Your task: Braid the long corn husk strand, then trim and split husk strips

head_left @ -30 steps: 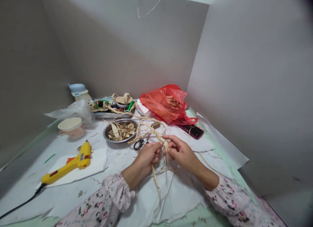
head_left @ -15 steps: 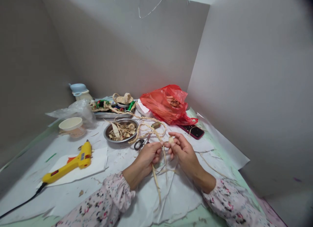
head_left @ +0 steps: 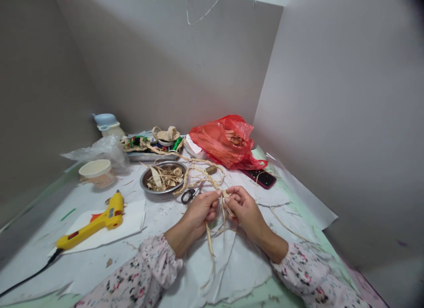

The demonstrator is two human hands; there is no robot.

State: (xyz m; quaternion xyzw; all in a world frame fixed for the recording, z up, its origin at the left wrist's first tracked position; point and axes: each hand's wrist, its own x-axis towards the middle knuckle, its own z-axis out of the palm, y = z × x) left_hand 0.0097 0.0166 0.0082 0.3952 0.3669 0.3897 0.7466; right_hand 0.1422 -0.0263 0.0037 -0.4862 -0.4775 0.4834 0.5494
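Head view, looking forward and down on a paper-covered work surface:

- A bundle of pale straw strips (head_left: 209, 250) is held at the near middle of the surface, over a sheet of wrinkled white paper (head_left: 240, 266), with its loose ends hanging toward the near side.
- Both hands are brought together on the bundle. It is gripped in the closed fingers of the left hand (head_left: 202, 211), and its upper end is pinched by the fingers of the right hand (head_left: 243, 213). The fingertips of the two hands are almost touching.
- Floral sleeves are worn on both forearms, the left sleeve (head_left: 155, 268) and the right sleeve (head_left: 308, 272) being gathered at the wrists.
- A braided straw cord (head_left: 202, 175) is looped just beyond the hands and leads far left to a metal tray (head_left: 149, 157).
- Black-handled scissors (head_left: 190, 195) are laid just left of the hands, beside a steel bowl (head_left: 163, 163) filled with straw scraps.
- A yellow hot glue gun (head_left: 96, 224) is placed on a white paper sheet (head_left: 132, 222) to the left, with its black cord (head_left: 29, 277) trailing off at the near left.
- A cream cup (head_left: 96, 169), a clear plastic bag (head_left: 111, 153) and a bottle with a blue lid (head_left: 106, 119) are grouped far left.
- A red plastic bag (head_left: 221, 142) is set far right of the tray, and a phone (head_left: 261, 179) is lying beside it.
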